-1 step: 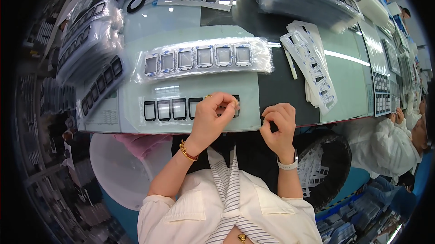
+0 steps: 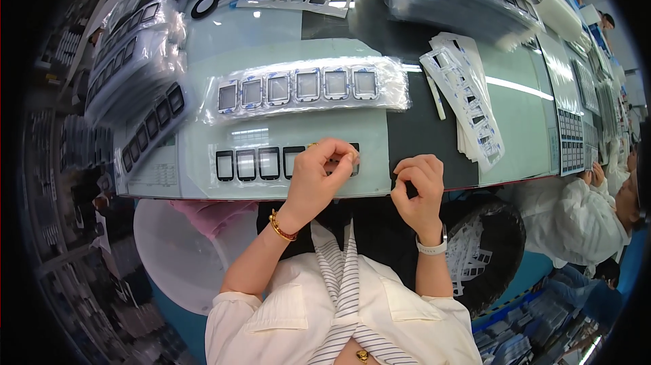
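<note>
My left hand (image 2: 319, 174) hovers over a row of black rectangular frames (image 2: 269, 163) on clear film, hiding part of the right end. Its thumb and fingertips are pinched together; whatever they hold, if anything, is too small to make out. By the table's front edge, right of the row, my right hand (image 2: 418, 188) has its fingers curled toward the thumb. Its grip is hidden too. Beyond the row lies a stack of clear plastic sheets (image 2: 393, 87) carrying several frames with blue-marked film.
White cut-out liner strips (image 2: 468, 104) and a white pen (image 2: 435, 97) lie to the right. Stacked film sheets stand at left (image 2: 135, 60) and far right (image 2: 447, 5). A black tape ring (image 2: 205, 5) sits at the back. Below the table are a black-lined bin (image 2: 505, 250) and white tub (image 2: 173, 256).
</note>
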